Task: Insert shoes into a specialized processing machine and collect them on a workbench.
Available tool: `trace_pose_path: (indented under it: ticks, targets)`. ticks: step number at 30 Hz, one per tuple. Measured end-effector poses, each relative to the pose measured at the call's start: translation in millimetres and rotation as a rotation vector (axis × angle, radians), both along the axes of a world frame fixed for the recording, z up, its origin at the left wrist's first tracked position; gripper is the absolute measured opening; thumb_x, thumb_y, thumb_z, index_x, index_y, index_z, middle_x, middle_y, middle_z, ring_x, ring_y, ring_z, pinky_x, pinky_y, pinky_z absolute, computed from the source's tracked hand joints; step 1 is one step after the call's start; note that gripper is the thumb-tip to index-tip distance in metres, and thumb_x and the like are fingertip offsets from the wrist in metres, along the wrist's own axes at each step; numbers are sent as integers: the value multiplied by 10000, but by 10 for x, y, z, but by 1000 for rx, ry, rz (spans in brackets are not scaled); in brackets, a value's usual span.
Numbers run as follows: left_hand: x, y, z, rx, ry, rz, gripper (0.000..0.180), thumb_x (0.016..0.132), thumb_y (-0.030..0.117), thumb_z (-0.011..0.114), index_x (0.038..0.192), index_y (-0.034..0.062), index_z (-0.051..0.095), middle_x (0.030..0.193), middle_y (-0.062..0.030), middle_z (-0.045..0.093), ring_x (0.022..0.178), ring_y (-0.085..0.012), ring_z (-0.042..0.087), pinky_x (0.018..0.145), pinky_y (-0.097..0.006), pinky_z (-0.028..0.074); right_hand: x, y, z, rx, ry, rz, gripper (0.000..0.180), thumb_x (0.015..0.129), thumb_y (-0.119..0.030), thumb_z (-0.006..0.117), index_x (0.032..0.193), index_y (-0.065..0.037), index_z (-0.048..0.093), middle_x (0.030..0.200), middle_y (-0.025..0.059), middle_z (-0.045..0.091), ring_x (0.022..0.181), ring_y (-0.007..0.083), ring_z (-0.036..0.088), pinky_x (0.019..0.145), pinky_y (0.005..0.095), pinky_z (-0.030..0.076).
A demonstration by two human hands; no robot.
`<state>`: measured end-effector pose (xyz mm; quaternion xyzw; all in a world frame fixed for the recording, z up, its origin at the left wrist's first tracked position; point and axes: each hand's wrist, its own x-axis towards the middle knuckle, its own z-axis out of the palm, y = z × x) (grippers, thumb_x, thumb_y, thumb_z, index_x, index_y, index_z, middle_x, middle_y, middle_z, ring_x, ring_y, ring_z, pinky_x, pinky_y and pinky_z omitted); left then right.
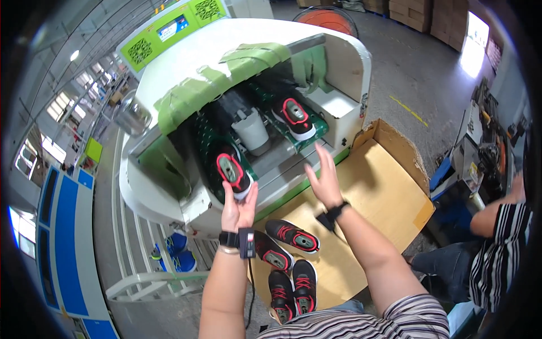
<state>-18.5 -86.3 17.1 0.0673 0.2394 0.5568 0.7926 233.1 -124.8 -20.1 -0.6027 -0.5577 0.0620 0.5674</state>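
Note:
My left hand (238,212) cups the near end of a black sneaker (244,182) with a pink-red collar, thumb and fingers on either side of its pale sole. That sneaker sits on the left green conveyor belt at the mouth of a white machine (169,59). On the right green belt (319,129) a matching sneaker (302,129) stands with its collar up. Grey-green inserts show inside both shoes. My right hand (326,179) is open, fingers spread and holding nothing, just in front of the right belt, apart from the shoe.
A grey housing (250,133) stands between the belts. Several black-and-red sneakers (305,282) lie on a tan cardboard surface (367,195) below the machine. Blue shoes (183,261) rest by a white rail (149,278) at left. A co-worker in a striped shirt (499,243) is at right.

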Motion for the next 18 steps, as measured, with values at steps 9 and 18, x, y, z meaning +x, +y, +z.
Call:
trace_pose_path:
  ticks: [9, 18]
  targets:
    - [-331, -811, -501, 201, 624, -435, 438, 995, 327, 533, 1309, 38, 432, 1313, -223, 554, 1138, -345, 591, 942, -430, 497, -445, -3562, -1384, -896, -483, 203, 619, 922, -363, 545, 1482, -179, 356, 1565, 128, 265, 1444, 376, 222, 1152, 575, 181]
    - [-650, -2158, -979, 1141, 1678, -1081, 763, 821, 478, 680, 1432, 96, 428, 1551, -230, 261, 1434, -463, 196, 1135, -542, 235, -885, -3398, -1162, -995, -82, 188, 600, 926, -332, 579, 1420, -36, 412, 1491, 260, 328, 1376, 408, 331, 1119, 440, 320]
